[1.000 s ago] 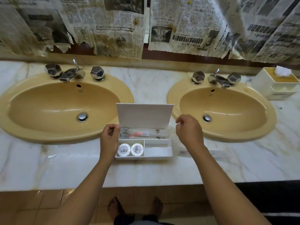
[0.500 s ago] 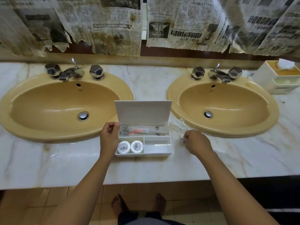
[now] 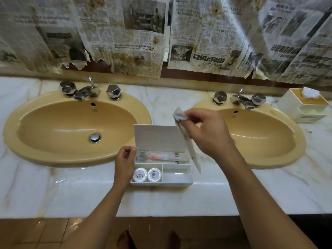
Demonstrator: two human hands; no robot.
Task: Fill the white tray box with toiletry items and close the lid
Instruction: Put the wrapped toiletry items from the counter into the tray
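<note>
White tray box (image 3: 179, 182) sits on marble counter (image 3: 71, 194) between two sinks, lid (image 3: 159, 138) upright: two round soaps (image 3: 147, 174) front-left, sachets behind (front-right bare). Left hand (image 3: 124, 162) pinches the lid's corner; right hand (image 3: 206, 133) grips a long clear packet (image 3: 193, 155)

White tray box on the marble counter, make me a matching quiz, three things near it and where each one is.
Things:
1. two round white soaps
2. long clear plastic sachet
3. white hinged lid

Places:
A. propped upright by the left hand
B. front left compartment of the white tray box
C. pinched in the right hand

Pairs: 1-B, 2-C, 3-A
</note>
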